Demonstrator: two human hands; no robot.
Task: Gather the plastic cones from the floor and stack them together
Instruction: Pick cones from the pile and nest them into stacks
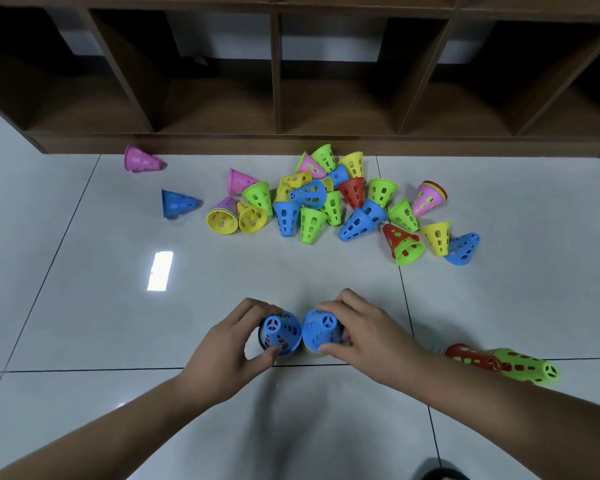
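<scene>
the left hand [222,348] curls fingers and thumb round a blue cone [280,332], tip up. the right hand [371,336] grips a second blue cone [321,328] the same way, and the two touch side by side. to the right a red and green stack [499,363] lies on the tiled floor [84,323]. farther off, a loose pile of cones [326,206] lies scattered near the wooden shelf [274,81], with a pink cone [141,159] and a lone blue cone [179,203] apart at its left.
</scene>
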